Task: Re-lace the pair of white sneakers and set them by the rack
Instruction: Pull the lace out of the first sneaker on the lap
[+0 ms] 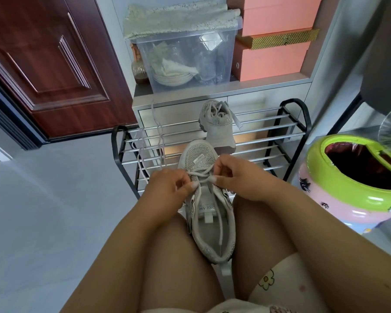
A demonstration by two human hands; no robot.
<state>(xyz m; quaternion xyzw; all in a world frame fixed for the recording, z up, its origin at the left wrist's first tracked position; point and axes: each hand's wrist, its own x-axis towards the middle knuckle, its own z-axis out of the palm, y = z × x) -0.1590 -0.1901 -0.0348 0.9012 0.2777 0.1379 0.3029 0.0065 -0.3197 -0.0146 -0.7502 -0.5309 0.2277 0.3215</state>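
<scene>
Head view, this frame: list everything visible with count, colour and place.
sneaker in lap: 1, white-grey, between the knees, being laced
sneaker on rack: 1, white-grey, top rails
loose lace: 1, white, draped over rack's left side
shoe rack: 1, black frame, silver rails, ahead
clear bin: 1, transparent, on cabinet
boxes: 3, salmon pink, stacked right of bin
waste bin: 1, green and pink, right
door: 1, dark red, left
left hand: pinches lace
right hand: pinches lace
</scene>
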